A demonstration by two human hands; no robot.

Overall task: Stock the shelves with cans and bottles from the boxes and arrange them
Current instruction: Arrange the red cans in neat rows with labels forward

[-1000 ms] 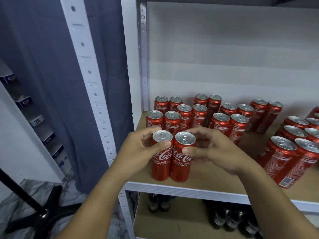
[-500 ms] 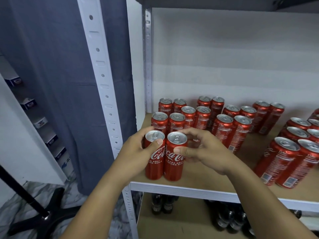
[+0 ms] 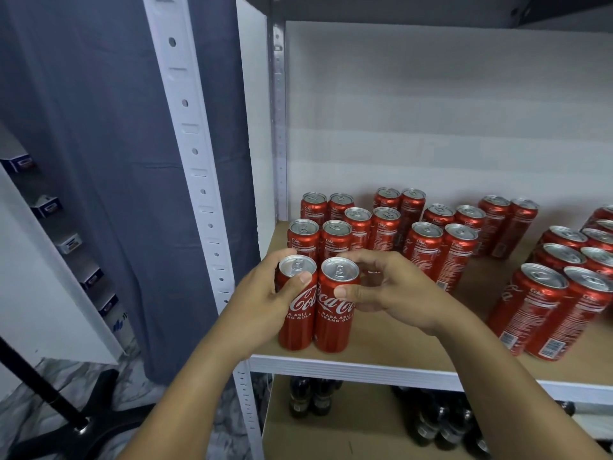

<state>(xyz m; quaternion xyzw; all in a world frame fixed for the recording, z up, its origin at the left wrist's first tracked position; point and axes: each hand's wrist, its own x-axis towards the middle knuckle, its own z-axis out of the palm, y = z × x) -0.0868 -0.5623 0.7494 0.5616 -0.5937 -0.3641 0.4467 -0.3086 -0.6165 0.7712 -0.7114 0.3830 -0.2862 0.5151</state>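
Two tall red Coca-Cola cans stand side by side at the front left of the wooden shelf (image 3: pixel 398 346). My left hand (image 3: pixel 262 303) grips the left can (image 3: pixel 296 322), thumb over its rim. My right hand (image 3: pixel 388 290) grips the right can (image 3: pixel 333 322), thumb on its front and fingers curled behind it. Both cans rest upright on the shelf board and touch each other. Behind them stand paired rows of more red cans (image 3: pixel 384 227), reaching to the back wall.
Another group of red cans (image 3: pixel 557 293) fills the right part of the shelf. Dark bottles (image 3: pixel 311 398) stand on the lower shelf. A white perforated upright (image 3: pixel 195 161) borders the shelf on the left, with a grey curtain behind it.
Both hands have slid the pair of cans a little to the left along the shelf front. The grips are the same.
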